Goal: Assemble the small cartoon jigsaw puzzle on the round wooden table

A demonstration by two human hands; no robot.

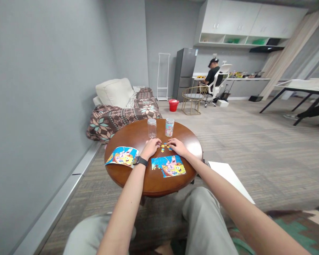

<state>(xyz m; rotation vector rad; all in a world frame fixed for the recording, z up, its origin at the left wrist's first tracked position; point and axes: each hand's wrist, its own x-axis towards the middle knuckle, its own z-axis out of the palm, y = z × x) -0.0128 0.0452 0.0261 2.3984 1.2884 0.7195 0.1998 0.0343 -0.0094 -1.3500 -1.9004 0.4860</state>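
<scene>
Yellow-and-blue jigsaw pieces (pixel 163 146) are lying on bench (pixel 133 134) between your left hand (pixel 151 146) and right hand (pixel 177 146); whether either grip is holding any, can't tell. Pieces probably handling light, stiff; edges suiting your fingertip pinch.

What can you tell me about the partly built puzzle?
The puzzle shows pink and yellow cartoon figures on blue. It looks like thin card, roughly rectangular, its lower-left corner unfilled with a knobbly edge. It lies flat on the round brown table, nearer the camera than the loose pieces; nothing visibly rests on it.
</scene>
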